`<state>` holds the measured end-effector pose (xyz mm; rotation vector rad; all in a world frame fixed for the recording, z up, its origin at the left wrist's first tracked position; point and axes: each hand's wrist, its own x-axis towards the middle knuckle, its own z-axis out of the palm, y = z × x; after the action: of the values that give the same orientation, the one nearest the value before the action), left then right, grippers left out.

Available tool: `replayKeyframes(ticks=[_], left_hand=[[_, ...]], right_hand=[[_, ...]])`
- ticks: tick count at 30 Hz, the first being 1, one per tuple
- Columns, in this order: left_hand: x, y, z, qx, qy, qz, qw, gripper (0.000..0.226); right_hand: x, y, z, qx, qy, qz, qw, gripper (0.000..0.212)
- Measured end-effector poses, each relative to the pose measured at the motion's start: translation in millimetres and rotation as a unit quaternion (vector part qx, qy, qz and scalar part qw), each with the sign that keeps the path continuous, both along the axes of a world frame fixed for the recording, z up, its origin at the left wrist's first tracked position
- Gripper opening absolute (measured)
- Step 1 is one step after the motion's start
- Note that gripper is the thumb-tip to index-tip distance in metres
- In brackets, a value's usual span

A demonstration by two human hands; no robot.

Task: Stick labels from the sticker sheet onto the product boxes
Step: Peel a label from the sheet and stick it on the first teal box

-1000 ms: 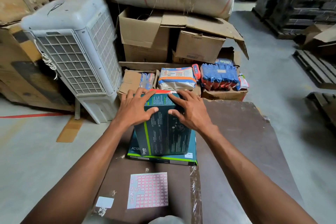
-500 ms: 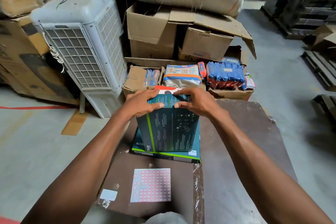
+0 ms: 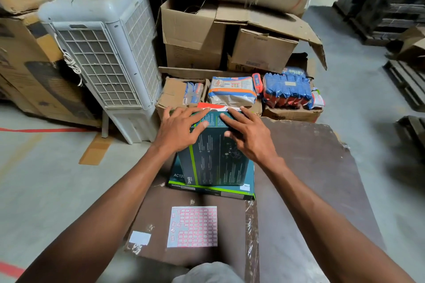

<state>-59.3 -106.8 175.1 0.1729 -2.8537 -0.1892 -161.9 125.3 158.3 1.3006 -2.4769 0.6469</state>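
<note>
A dark teal product box (image 3: 215, 163) lies on top of a flatter teal box with a green edge (image 3: 207, 188), both on a brown board (image 3: 310, 167). My left hand (image 3: 178, 131) rests on the top box's far left corner with fingers spread. My right hand (image 3: 248, 135) lies flat on its far right part, fingers straight. A sticker sheet (image 3: 193, 226) with rows of red-bordered white labels lies on the board near me, apart from both hands; several labels at its left side sit askew.
A white air cooler (image 3: 108, 53) stands at the left. Cardboard boxes (image 3: 195, 37) and packets of goods (image 3: 285, 89) crowd the space beyond the board. Dark pallets (image 3: 404, 80) lie on the floor at the right. A white label scrap (image 3: 139, 238) lies by the sheet.
Both hands went from curled over the box's far end to lying flatter on its top. The camera view shifted slightly; the sticker sheet stayed put.
</note>
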Motion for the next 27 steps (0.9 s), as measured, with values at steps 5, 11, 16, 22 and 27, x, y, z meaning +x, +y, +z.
replayKeyframes(ticks=[5,11,16,22,27], left_hand=[[-1.7,17.8,-1.4,-0.051,0.025,-0.035,0.998,0.046],[0.2,5.8,-5.2,0.019,0.044,-0.045,0.998,0.045],[-2.3,5.1,-8.5,0.012,0.062,-0.043,0.997,0.053],[-7.6,0.0,-16.9,0.051,0.113,-0.049,0.991,0.040],[-11.7,4.7,-11.5,0.079,0.139,-0.043,0.986,0.039]], right_hand=[[-0.6,6.7,-7.2,-0.026,-0.004,-0.012,1.000,0.052],[27.9,-5.8,-20.2,-0.142,0.027,-0.095,0.985,0.045],[102.2,-19.6,-58.4,-0.353,-0.086,-0.133,0.922,0.019],[148.8,-48.7,-177.4,-0.105,-0.365,-0.089,0.921,0.010],[168.1,-62.4,-229.4,0.092,-0.405,-0.048,0.908,0.017]])
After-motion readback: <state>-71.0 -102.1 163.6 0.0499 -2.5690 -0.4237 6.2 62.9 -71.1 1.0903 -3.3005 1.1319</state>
